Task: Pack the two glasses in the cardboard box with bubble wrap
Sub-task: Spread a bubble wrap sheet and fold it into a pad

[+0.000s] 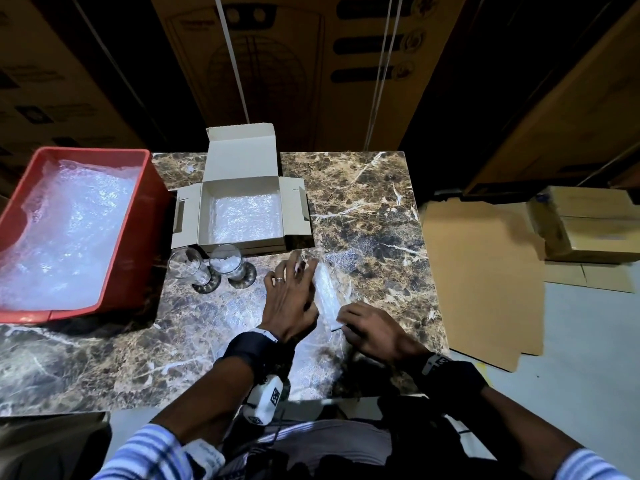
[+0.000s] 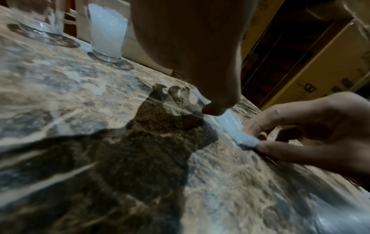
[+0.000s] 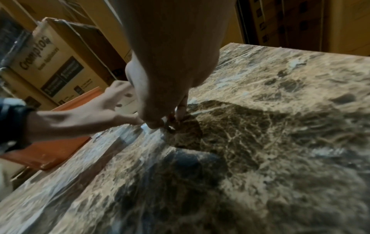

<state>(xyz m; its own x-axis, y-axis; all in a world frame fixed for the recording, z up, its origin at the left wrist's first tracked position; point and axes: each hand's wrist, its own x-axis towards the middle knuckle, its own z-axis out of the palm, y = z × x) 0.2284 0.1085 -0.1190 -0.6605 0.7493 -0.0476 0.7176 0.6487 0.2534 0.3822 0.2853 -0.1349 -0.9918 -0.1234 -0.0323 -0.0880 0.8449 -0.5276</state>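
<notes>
Your right hand (image 1: 372, 329) is pinching the near end of the rolled bubble wrap (image 1: 327, 294) lying lengthwise away from you on the desk (image 1: 363, 202); your left hand (image 1: 289, 296) fingers are pressing its far end flat, the glasses (image 1: 207, 268) standing further left.

Head view looks down; wrist views low, close, somewhat blurred; all share table (image 1: 363, 209).
</notes>
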